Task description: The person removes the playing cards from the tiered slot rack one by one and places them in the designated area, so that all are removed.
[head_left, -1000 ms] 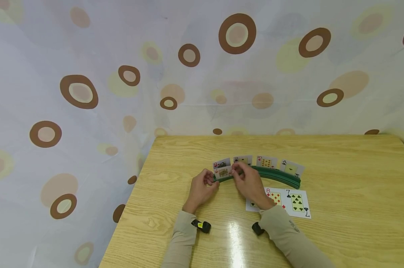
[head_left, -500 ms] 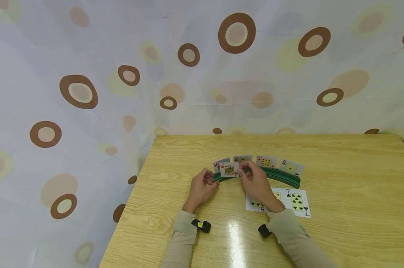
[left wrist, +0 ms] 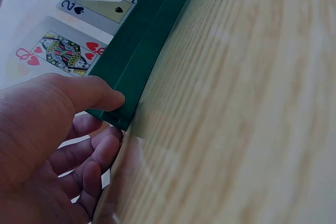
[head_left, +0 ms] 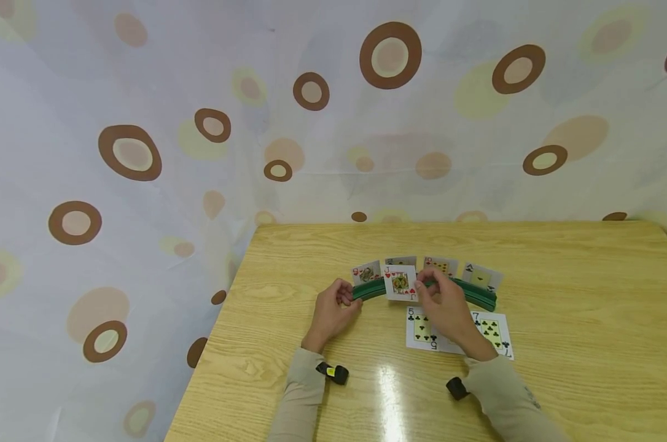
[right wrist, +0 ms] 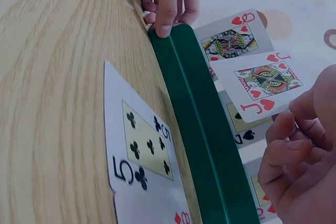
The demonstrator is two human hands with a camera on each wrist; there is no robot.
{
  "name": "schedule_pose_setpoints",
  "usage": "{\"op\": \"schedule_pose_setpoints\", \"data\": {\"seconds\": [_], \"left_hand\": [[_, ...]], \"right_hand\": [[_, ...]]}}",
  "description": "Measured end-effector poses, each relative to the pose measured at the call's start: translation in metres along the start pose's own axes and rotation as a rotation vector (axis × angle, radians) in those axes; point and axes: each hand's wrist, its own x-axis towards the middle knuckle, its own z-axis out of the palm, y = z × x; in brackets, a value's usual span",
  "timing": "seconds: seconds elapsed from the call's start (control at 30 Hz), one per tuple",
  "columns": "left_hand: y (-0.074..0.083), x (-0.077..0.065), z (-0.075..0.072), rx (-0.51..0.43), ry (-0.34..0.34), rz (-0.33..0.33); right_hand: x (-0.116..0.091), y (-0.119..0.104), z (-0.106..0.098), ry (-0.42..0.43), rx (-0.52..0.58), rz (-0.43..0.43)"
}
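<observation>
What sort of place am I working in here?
Probably an indoor room with a card-playing setup; its exact use isn't clear. The signs: a light wood-grain table, a curved green card holder with white rectangular playing cards standing in it, and a pale, brown-ringed wall covering.

Wooden table [head_left: 577,344]; spotted backdrop [head_left: 333,129]

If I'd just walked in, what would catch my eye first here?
Probably the white jack of hearts playing card, pinched by the right-hand fingers in front of a curved green card rack. Next, the bold brown-ringed ovals across the pale backdrop beyond the wooden table.
</observation>
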Motion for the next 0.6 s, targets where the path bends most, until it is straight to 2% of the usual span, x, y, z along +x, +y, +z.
{"op": "schedule_pose_setpoints", "data": {"seconds": [0.27, 0.6], "left_hand": [[0.000, 0.000, 0.000, -0.008, 0.003, 0.016], [0.001, -0.002, 0.000, -0.021, 0.012, 0.031]], "right_hand": [[-0.010, -0.001, -0.017, 0.017, -0.083, 0.060], [-0.031, 0.002, -0.033, 0.044, -0.111, 0.100]]}}
